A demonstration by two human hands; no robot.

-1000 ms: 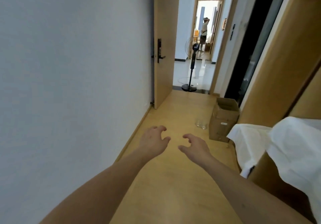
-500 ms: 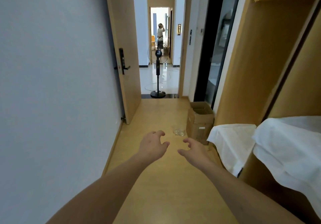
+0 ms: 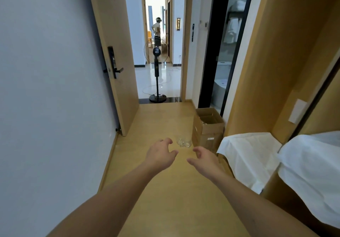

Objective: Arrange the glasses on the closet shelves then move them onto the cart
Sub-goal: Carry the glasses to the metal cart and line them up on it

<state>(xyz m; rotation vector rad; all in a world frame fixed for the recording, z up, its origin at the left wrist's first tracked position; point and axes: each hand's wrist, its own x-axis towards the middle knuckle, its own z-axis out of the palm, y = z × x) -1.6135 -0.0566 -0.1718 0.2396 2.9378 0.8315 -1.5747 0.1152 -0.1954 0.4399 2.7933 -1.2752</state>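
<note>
Progress: nothing is sitting on the closet shelves (image 3: pixel 287 82) or a cart in view; by my judgement, everything is remaining.
Glasses (image 3: pixel 184 141): 2 clear, smooth tumblers, it seems, standing on the wooden floor (image 3: pixel 165 190) beside the cardboard box (image 3: pixel 207 128).
Left hand (image 3: pixel 160 153): reaching, grip open, empty.
Right hand (image 3: pixel 205 159): reaching, grip open, empty.
Nearby: white cloth (image 3: pixel 248 155) draping softly.

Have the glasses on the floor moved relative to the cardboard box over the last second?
No. The glasses sit just left of the cardboard box, as before; only the camera swung.
</note>
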